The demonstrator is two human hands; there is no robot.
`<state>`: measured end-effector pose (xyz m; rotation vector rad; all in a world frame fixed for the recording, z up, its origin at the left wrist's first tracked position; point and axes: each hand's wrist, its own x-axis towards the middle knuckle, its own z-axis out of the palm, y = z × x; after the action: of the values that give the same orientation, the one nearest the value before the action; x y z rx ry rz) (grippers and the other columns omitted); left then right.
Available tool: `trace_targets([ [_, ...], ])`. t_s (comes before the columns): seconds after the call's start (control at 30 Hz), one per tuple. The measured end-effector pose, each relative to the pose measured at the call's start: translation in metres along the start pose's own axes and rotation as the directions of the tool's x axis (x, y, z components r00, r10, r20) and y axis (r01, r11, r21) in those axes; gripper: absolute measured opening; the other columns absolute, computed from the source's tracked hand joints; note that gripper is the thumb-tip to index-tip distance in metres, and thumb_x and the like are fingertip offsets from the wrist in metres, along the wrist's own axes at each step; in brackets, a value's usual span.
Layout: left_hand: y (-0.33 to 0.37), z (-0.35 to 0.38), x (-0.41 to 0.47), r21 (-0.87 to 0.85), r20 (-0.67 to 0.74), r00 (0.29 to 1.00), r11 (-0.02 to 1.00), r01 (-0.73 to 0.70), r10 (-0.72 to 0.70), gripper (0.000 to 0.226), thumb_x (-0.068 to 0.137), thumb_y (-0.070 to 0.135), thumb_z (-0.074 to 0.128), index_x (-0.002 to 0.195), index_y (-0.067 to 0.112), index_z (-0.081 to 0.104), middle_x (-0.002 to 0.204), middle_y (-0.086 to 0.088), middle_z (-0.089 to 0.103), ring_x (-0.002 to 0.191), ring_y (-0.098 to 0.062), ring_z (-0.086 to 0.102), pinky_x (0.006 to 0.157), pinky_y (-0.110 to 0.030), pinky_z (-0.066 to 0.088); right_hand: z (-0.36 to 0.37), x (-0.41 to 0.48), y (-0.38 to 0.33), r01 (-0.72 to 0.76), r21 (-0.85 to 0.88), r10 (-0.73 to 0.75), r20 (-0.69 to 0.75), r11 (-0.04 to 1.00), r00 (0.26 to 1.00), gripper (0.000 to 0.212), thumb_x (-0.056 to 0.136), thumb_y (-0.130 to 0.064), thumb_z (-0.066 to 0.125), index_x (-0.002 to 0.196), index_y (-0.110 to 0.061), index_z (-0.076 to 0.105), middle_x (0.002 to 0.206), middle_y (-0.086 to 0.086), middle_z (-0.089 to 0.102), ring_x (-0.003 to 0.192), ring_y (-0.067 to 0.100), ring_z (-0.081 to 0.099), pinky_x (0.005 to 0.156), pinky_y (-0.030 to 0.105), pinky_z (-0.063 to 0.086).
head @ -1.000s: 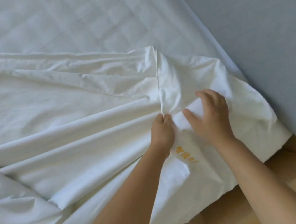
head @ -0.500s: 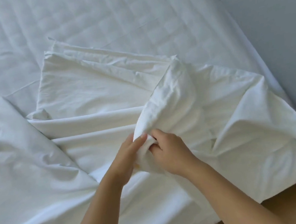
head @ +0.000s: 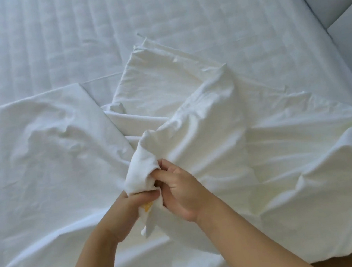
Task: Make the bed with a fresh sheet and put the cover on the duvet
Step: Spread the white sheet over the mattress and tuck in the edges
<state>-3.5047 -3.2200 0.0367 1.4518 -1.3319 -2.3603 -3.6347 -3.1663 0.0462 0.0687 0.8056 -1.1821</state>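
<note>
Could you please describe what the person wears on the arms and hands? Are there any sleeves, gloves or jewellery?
Both forearms are bare as far as the picture's lower edge, and no sleeve shows. The left hand and the right hand have no gloves. No ring, watch or bracelet is visible on the parts of the fingers and wrists that show.

No text legible anywhere; sole marking is a small yellow print (head: pixel 147 207) on the bunched white bed linen (head: pixel 192 131), caught between the gripping left hand (head: pixel 127 213) and right hand (head: pixel 178 191), mostly folded under, too little showing to read any characters.
</note>
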Motion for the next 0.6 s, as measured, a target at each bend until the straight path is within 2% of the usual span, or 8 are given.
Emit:
trace_targets([
  [0.07,-0.001,-0.019,-0.012,0.149,-0.128,0.992,0.988,0.034,-0.015,0.023,0.062,0.014,0.059,0.081,0.012,0.07,0.076,-0.008,0.068,0.073,-0.022,0.063,0.067,-0.033,0.048,0.01,0.01,0.009,0.063,-0.412,-0.11,-0.092,0.909,0.99,0.01,0.093,-0.01,0.052,0.095,-0.017,0.058,0.094,0.002,0.06,0.094,0.019,0.056,0.085,0.032,0.046],
  [0.17,0.006,-0.052,-0.028,0.497,-0.29,0.957,0.857,0.138,0.015,0.003,0.061,0.015,0.056,0.059,0.013,0.057,0.05,0.007,0.056,0.052,-0.015,0.05,0.054,-0.026,0.037,0.019,0.028,0.015,0.133,-0.976,-0.417,0.05,0.172,0.908,0.058,0.081,-0.004,0.051,0.136,-0.022,0.041,0.141,0.0,0.037,0.132,0.018,0.029,0.111,0.03,0.024],
  [0.23,0.017,-0.077,-0.037,0.755,-0.301,0.952,0.622,0.207,0.049,0.014,0.073,0.015,0.057,0.061,0.022,0.053,0.056,0.009,0.057,0.057,-0.013,0.053,0.052,-0.026,0.038,0.026,0.041,0.017,0.138,-0.956,-0.275,0.21,-0.26,0.938,0.089,0.077,-0.007,0.052,0.15,-0.031,0.007,0.157,-0.006,-0.003,0.143,0.014,-0.008,0.115,0.035,-0.004],
  [0.3,0.027,-0.103,-0.045,0.92,-0.282,0.952,0.316,0.232,0.122,0.012,0.078,0.022,0.054,0.068,0.028,0.05,0.065,0.011,0.053,0.067,-0.017,0.054,0.053,-0.027,0.036,0.036,0.058,0.024,0.154,-0.829,-0.07,0.226,-0.537,0.972,0.093,0.078,-0.019,0.058,0.149,-0.036,0.001,0.158,-0.007,-0.012,0.143,0.018,-0.019,0.112,0.047,-0.014],
  [0.37,0.032,-0.128,-0.051,0.962,-0.261,0.927,0.149,0.227,0.269,0.004,0.078,0.026,0.053,0.074,0.029,0.053,0.066,0.01,0.052,0.07,-0.02,0.053,0.053,-0.026,0.032,0.052,0.074,0.037,0.175,-0.835,0.036,0.183,-0.522,0.982,0.074,0.079,-0.038,0.064,0.141,-0.031,0.025,0.149,0.002,0.029,0.142,0.022,0.015,0.113,0.053,-0.006],
  [0.43,0.026,-0.148,-0.054,0.958,-0.28,0.855,0.183,0.221,0.436,0.006,0.078,0.025,0.055,0.082,0.026,0.059,0.074,0.006,0.059,0.074,-0.023,0.055,0.056,-0.028,0.033,0.071,0.087,0.049,0.148,-0.915,0.072,0.131,-0.375,0.989,0.048,0.081,-0.051,0.063,0.115,-0.024,0.044,0.101,-0.005,0.058,0.106,0.022,0.051,0.105,0.044,0.023],
  [0.5,0.005,-0.162,-0.055,0.919,-0.363,0.767,0.341,0.199,0.53,0.017,0.079,0.022,0.059,0.096,0.021,0.062,0.088,0.003,0.063,0.083,-0.025,0.057,0.064,-0.031,0.038,0.088,0.098,0.06,0.156,-0.903,0.06,0.144,-0.402,0.988,0.029,0.088,-0.047,0.056,0.098,-0.021,0.047,0.083,-0.007,0.054,0.086,0.022,0.053,0.077,0.034,0.037],
  [0.6,-0.037,-0.165,-0.048,0.713,-0.563,0.703,0.685,0.148,0.435,0.043,0.084,0.031,0.063,0.123,0.014,0.054,0.118,-0.007,0.057,0.109,-0.028,0.05,0.088,-0.04,0.042,0.1,0.113,0.067,0.134,-0.902,-0.035,0.162,-0.41,0.986,0.018,0.092,-0.03,0.049,0.078,-0.021,0.042,0.077,-0.005,0.05,0.082,0.026,0.053,0.064,0.034,0.035],
])
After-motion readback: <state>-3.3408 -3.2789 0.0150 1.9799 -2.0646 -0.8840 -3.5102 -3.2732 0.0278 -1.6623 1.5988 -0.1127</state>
